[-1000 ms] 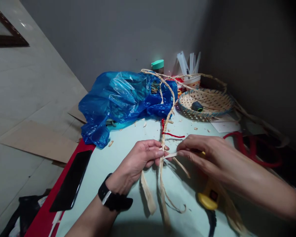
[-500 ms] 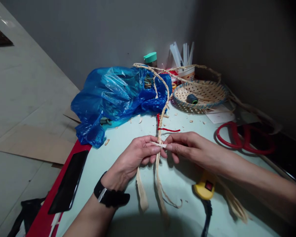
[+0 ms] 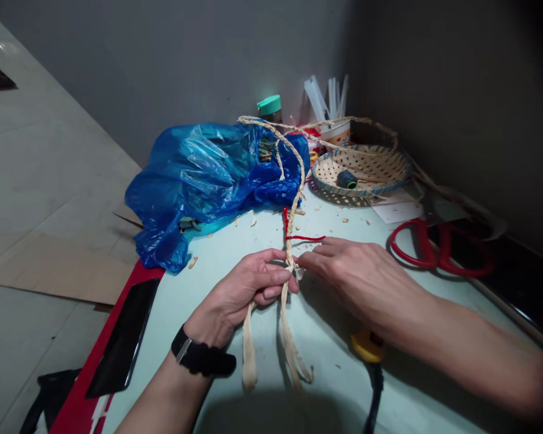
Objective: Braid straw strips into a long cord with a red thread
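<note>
A braid (image 3: pixel 301 172) of pale, flat plant fibre comes down from the back of the table toward me. My left hand (image 3: pixel 242 282), closed, pinches its lower end between thumb and fingers. Below that hand, loose fibre strands (image 3: pixel 249 355) hang toward the table's near side. To the braid's right is my right hand (image 3: pixel 366 274), palm down, its fingers drawn together at a short whitish strip (image 3: pixel 299 273). Its fingertips are partly hidden, but they appear to grip this strip. Red cord (image 3: pixel 305 239) is around the braid just above both hands.
A blue plastic bag (image 3: pixel 199 175) lies at the back left. Behind on the right, a woven basket (image 3: pixel 362 193) holds a dark thread spool (image 3: pixel 346 179). Red-handled scissors (image 3: pixel 419 244) and a yellow tool (image 3: pixel 366 348) lie right; a black phone (image 3: pixel 124 337) lies left.
My right hand has turned palm down and shifted slightly up, bringing the whitish strip to the braid's right side. My left hand keeps its pinch. The whole view has shifted slightly.
</note>
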Demonstrator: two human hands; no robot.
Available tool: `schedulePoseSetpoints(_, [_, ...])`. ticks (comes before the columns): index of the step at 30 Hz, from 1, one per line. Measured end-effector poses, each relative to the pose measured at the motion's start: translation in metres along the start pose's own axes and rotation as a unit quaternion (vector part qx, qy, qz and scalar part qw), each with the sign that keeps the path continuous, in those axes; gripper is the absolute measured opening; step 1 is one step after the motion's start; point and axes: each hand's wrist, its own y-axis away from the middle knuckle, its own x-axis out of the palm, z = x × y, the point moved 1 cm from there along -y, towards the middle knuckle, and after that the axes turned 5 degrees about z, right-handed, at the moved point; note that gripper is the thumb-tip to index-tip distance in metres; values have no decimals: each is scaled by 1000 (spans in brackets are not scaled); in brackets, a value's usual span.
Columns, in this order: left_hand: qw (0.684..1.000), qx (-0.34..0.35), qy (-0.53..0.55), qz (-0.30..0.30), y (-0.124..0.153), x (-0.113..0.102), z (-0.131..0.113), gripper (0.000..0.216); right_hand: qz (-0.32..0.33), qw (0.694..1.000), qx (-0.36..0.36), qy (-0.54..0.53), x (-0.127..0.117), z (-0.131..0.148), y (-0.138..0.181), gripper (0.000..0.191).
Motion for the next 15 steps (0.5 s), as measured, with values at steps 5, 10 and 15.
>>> schedulePoseSetpoints(5, [1000, 1, -3, 4, 1, 0, 1, 26, 25, 997, -34, -69, 5, 0, 3, 21])
schedulePoseSetpoints(10, [999, 16, -48, -4, 2, -2, 2, 26, 42, 995, -44, -80, 8, 2, 3, 19])
schedulePoseSetpoints(15, [997, 32, -76, -3, 2, -1, 2, 27, 41, 995, -49, -78, 10, 0, -1, 20])
